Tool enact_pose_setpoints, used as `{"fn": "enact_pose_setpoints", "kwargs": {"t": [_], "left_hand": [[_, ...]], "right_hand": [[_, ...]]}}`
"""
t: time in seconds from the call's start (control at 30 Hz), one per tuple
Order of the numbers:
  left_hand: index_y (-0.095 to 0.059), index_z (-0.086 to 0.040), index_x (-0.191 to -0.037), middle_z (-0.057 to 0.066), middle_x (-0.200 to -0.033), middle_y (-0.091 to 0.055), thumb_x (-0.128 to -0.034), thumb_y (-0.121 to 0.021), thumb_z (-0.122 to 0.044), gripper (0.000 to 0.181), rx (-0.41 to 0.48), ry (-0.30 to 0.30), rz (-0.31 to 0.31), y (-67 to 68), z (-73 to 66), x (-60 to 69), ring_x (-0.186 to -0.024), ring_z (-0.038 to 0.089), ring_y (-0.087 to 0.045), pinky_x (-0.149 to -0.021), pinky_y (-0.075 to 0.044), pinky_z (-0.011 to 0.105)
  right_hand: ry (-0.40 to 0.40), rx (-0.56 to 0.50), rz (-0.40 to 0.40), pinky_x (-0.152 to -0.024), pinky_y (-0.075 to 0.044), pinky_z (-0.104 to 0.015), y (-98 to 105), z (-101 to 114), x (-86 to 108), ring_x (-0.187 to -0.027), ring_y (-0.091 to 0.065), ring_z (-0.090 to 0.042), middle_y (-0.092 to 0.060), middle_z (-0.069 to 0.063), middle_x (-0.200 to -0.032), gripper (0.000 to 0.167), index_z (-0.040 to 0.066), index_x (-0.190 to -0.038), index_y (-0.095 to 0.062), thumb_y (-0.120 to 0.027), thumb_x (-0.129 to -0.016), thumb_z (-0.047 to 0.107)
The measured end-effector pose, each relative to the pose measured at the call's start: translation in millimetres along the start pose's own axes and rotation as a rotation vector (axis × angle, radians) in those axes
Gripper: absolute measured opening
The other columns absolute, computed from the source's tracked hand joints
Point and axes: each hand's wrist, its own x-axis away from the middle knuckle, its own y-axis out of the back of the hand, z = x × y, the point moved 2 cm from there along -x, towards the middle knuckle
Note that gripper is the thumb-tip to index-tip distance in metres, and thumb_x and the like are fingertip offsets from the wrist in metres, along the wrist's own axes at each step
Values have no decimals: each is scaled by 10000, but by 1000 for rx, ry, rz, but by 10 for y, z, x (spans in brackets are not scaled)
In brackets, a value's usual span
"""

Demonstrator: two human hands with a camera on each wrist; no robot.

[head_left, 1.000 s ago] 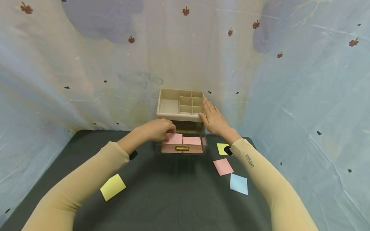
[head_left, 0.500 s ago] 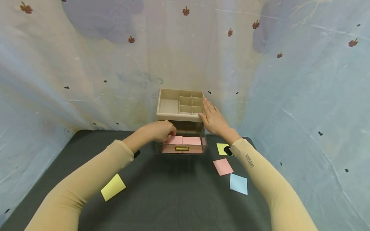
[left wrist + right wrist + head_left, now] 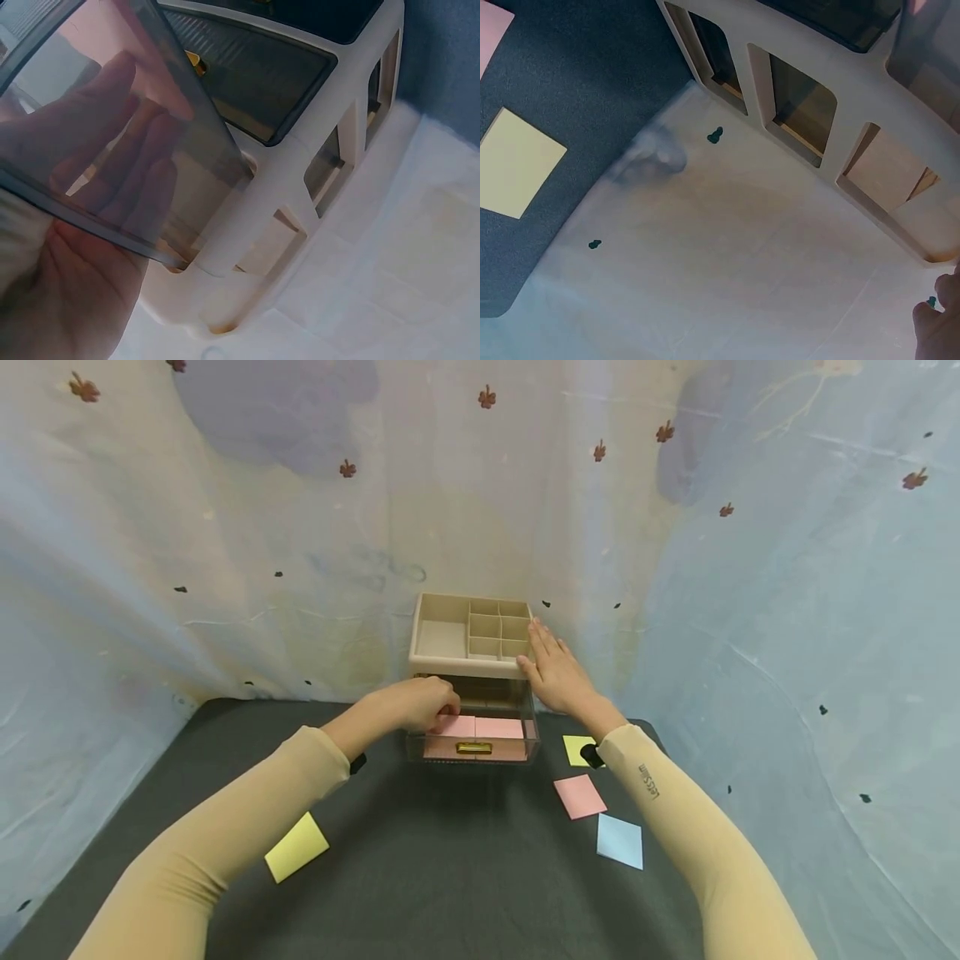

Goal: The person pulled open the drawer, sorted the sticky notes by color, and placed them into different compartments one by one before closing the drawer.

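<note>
Left hand (image 3: 422, 702) pinches a pad (image 3: 461, 727), now lowered level with its twin (image 3: 499, 728) right of those fingers, seemingly seated; right hand (image 3: 557, 673), straight-fingered, touches the box (image 3: 465, 667).

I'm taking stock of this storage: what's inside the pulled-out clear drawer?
Inside the clear drawer, two pink paper stacks sit side by side. The left hand covers part of the left stack. Anything beneath the stacks or behind the hand can't be seen.
</note>
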Motion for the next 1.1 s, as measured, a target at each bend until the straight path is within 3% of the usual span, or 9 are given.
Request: {"fn": "enact_pose_setpoints", "kwargs": {"t": [0.23, 0.33, 0.47, 0.67, 0.87, 1.1], "left_hand": [[-750, -62, -1176, 48, -1009, -664, -927, -692, 54, 281, 2, -34, -62, -6, 21, 22, -876, 178, -593, -825, -551, 354], [-743, -69, -1196, 57, -1069, -678, -946, -713, 13, 264, -6, -56, -116, -17, 45, 36, -930, 189, -638, -854, -574, 367], [-738, -62, -1206, 86, -1126, -689, -970, -716, -58, 237, -64, -119, -266, -38, 74, 58, -992, 234, -676, -863, -585, 392], [-717, -54, -1240, 110, -1169, -678, -981, -730, -135, 272, -186, -166, -565, -23, 124, 125, -1032, 281, -677, -871, -576, 445], [-711, -37, -1221, 141, -1229, -661, -989, -729, -178, 272, -218, -128, -805, 44, 214, 210, -1071, 318, -672, -899, -564, 505], [-685, -22, -1289, 165, -1320, -657, -988, -719, -189, 346, -187, -32, -957, 92, 345, 277, -1167, 367, -652, -909, -558, 535]], "right_hand": [[-47, 21, -46, -1277, -137, -568, 29, 29, 20, -1600, -130, -323, -83, -148, -1739, 755, 11, -1665, -79, -313, -1127, 486], [-59, -10, -90, -1272, -166, -569, 41, 40, 43, -1590, -178, -319, -133, -143, -1735, 742, 21, -1665, -138, -362, -1122, 474], [-53, -106, -179, -1262, -222, -549, 65, 44, 124, -1555, -280, -341, -237, -139, -1713, 677, 25, -1641, -261, -449, -1113, 403], [-30, -250, -368, -1205, -353, -531, 82, 21, 325, -1469, -429, -371, -437, -176, -1609, 548, 5, -1552, -444, -576, -1073, 237], [-47, -322, -437, -1088, -457, -560, -19, -121, 617, -1323, -542, -387, -544, -208, -1471, 447, -9, -1446, -544, -640, -1038, 149], [-115, -414, -412, -936, -556, -575, -296, -339, 981, -1176, -610, -382, -577, -209, -1353, 385, 8, -1374, -590, -680, -1009, 93]]}}
